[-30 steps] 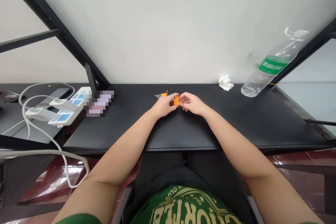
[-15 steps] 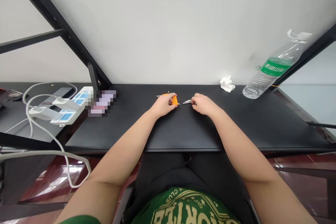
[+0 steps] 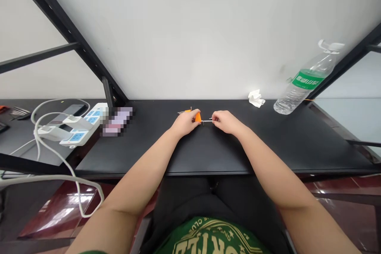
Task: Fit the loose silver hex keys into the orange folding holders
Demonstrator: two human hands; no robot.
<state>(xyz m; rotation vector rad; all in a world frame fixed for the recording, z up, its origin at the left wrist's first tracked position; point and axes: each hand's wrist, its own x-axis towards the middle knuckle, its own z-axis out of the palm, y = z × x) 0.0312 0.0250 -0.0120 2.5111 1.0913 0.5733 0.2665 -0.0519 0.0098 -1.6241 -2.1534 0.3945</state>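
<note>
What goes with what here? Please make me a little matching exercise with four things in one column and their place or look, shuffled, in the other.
Things
1. Orange piece
2. Crumpled white tissue
3. Clear bottle
4. Power strip

Place or look
A. Wrapped with a green label
B. Held in the left hand
C. Has white adapters plugged into it
D. Lies on the black table, near the wall

Right pairs: 1-B, 2-D, 3-A, 4-C

The black table point(image 3: 220, 152) bears a power strip point(image 3: 85, 126), crumpled tissue point(image 3: 256, 98) and bottle point(image 3: 308, 79).
</note>
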